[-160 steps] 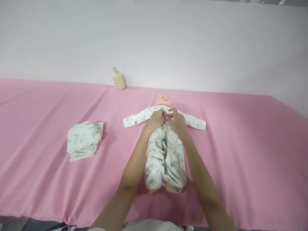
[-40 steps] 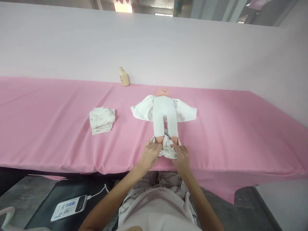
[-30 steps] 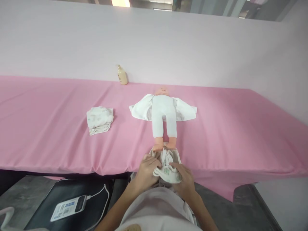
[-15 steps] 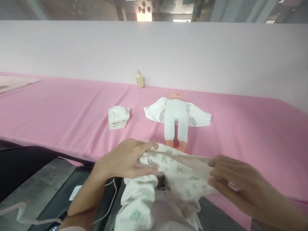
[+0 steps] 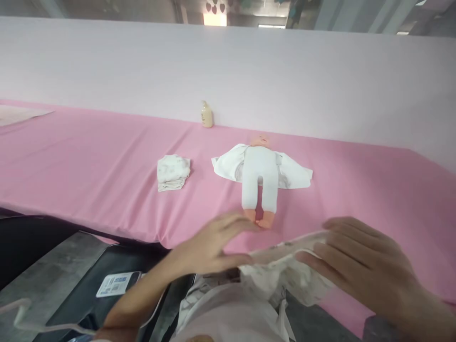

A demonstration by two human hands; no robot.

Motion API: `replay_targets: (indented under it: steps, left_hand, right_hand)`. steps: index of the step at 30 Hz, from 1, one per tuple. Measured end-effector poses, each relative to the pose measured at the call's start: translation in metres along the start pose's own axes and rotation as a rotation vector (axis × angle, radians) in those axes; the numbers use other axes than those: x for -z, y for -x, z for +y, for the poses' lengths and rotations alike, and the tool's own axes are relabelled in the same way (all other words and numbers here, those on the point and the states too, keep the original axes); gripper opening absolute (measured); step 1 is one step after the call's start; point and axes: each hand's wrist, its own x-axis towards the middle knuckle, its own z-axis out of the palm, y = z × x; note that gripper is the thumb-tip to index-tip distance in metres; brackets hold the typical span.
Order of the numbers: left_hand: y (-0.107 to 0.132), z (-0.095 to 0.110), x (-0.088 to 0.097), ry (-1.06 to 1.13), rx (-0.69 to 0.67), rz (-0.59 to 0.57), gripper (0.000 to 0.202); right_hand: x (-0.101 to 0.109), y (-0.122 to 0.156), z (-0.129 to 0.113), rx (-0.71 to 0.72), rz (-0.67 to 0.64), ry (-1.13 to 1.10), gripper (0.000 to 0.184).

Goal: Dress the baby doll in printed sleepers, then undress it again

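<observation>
Fingers (image 5: 331, 256) of the right hand (image 5: 370, 266) gripped baby trousers (image 5: 285, 275); the left hand (image 5: 217, 242) had its fingers spread, thumb beside the cloth, contact unclear. Earlier bunched around the feet of the doll (image 5: 260, 166), the trousers now hung before the person's torso (image 5: 228, 313). The doll lay on a pink sheet (image 5: 89, 152), folded clothes (image 5: 173, 171) nearby and a pump bottle (image 5: 206, 115) by the white wall (image 5: 124, 66).

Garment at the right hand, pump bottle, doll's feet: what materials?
Garment: likely matte cotton, from its limp, blurred folds. Pump bottle: probably smooth plastic, from its pump top and rounded body. Doll's feet: perhaps matte vinyl, from their smooth, rounded form.
</observation>
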Motion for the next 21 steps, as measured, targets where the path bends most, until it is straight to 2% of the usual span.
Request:
replay_targets:
  steps: [2, 4, 7, 10, 13, 15, 18, 21]
  left_hand:
    - [-0.013, -0.001, -0.035, 0.098, -0.09, -0.065, 0.048]
    - [-0.02, -0.003, -0.062, 0.154, -0.109, -0.092, 0.044]
    - [-0.022, -0.011, -0.078, 0.16, -0.056, -0.053, 0.034]
    - [-0.015, -0.027, -0.068, 0.196, 0.033, -0.005, 0.026]
    - [-0.007, -0.041, -0.044, 0.235, 0.116, 0.049, 0.029]
    - [-0.003, -0.047, -0.026, 0.244, 0.097, 0.072, 0.026]
    - [0.0, -0.051, 0.0, 0.269, 0.032, 0.094, 0.023]
    - [-0.002, -0.055, 0.019, 0.219, 0.008, 0.072, 0.026]
  right_hand:
    - [-0.004, -0.008, 0.002, 0.139, -0.077, 0.14, 0.021]
    - [-0.004, -0.015, 0.004, 0.21, -0.107, 0.235, 0.021]
    - [0.004, -0.023, 0.008, 0.215, -0.087, 0.31, 0.024]
    - [0.016, -0.023, 0.013, 0.201, -0.031, 0.405, 0.031]
    - [0.024, -0.017, 0.017, 0.122, 0.0, 0.391, 0.037]
    - [0.025, -0.011, 0.018, 0.019, -0.013, 0.326, 0.04]
    - [0.028, -0.004, 0.018, -0.174, -0.101, 0.212, 0.039]
    - [0.031, -0.003, 0.016, -0.368, -0.282, 0.084, 0.034]
